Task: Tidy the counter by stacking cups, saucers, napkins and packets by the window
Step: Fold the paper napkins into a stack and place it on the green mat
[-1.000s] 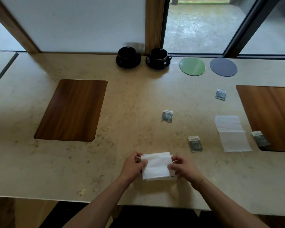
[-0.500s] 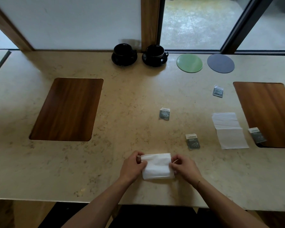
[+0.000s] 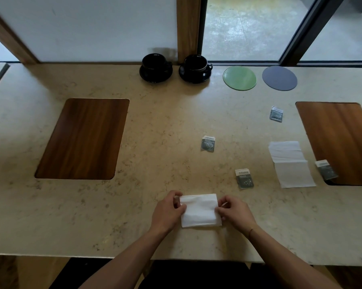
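Observation:
A folded white napkin (image 3: 199, 210) lies near the counter's front edge. My left hand (image 3: 168, 210) pinches its left side and my right hand (image 3: 234, 212) pinches its right side. A second napkin (image 3: 290, 163) lies unfolded at the right. Several grey packets are scattered: a packet (image 3: 208, 143) in the middle, a packet (image 3: 244, 178) nearer me, a packet (image 3: 276, 114) farther right, and a packet (image 3: 325, 169) on the right wooden panel's edge. Two black cups on saucers, the left cup (image 3: 156, 66) and the right cup (image 3: 195, 67), stand by the window.
A green coaster (image 3: 239, 78) and a grey coaster (image 3: 279, 78) lie by the window, right of the cups. Wooden inlay panels sit in the marble counter (image 3: 159, 126): a left panel (image 3: 84, 138) and a right panel (image 3: 340, 140). A wooden post (image 3: 187, 28) rises behind the cups.
The napkin in my hands has come down flat onto the counter and looks more neatly folded. Both hands stay at its sides.

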